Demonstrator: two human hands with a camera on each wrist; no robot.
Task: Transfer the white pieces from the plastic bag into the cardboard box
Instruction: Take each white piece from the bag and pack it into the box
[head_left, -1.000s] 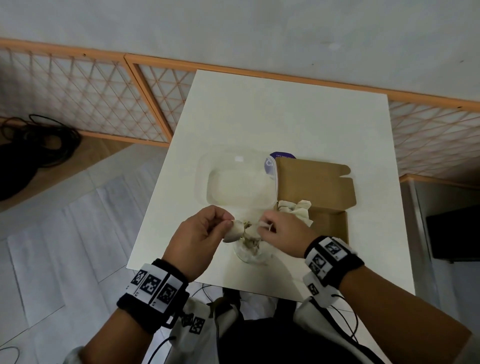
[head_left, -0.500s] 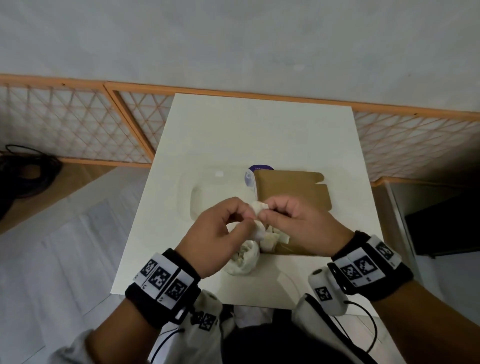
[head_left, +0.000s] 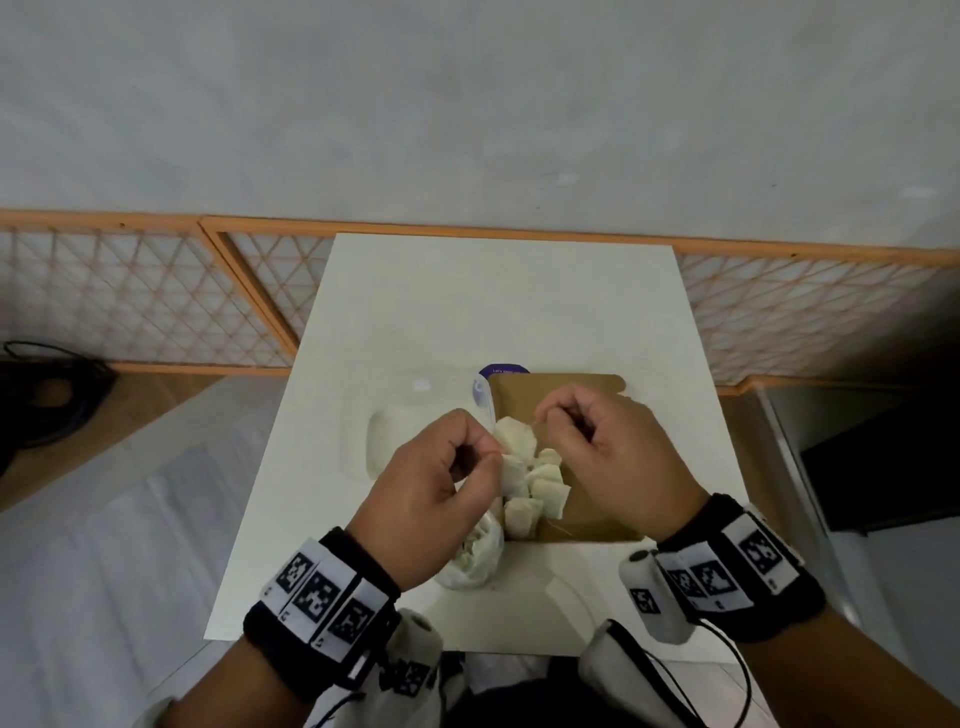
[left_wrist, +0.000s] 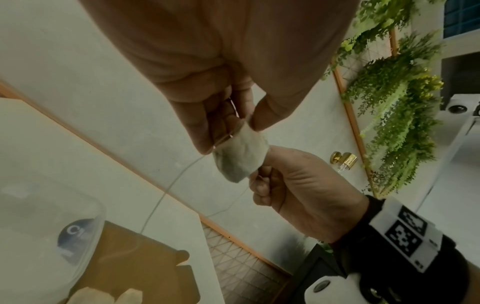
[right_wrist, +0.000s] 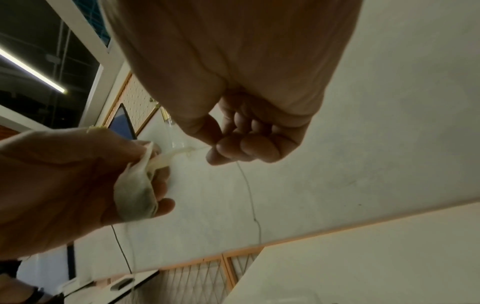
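My left hand (head_left: 485, 454) pinches a white pouch-like piece (head_left: 511, 440) by its top edge, held up over the open cardboard box (head_left: 597, 514). My right hand (head_left: 545, 415) pinches a thin string (right_wrist: 249, 189) that runs from that piece (left_wrist: 240, 156) and hangs down in a loop. Several white pieces (head_left: 545, 488) lie piled at the left end of the box. The crumpled clear plastic bag (head_left: 475, 558) sits on the table under my left hand, with more pieces inside it.
A clear plastic container (head_left: 395, 431) lies left of the box, and a round purple-lidded item (head_left: 501, 371) sits at the box's far left corner. The white table (head_left: 493, 301) backs onto an orange lattice fence (head_left: 130, 301). Black cables (head_left: 47, 395) lie on the floor at left.
Both hands rose from the plastic bag at the table's front and now hold one white piece above the box. The right hand has drawn away to the right along the string.
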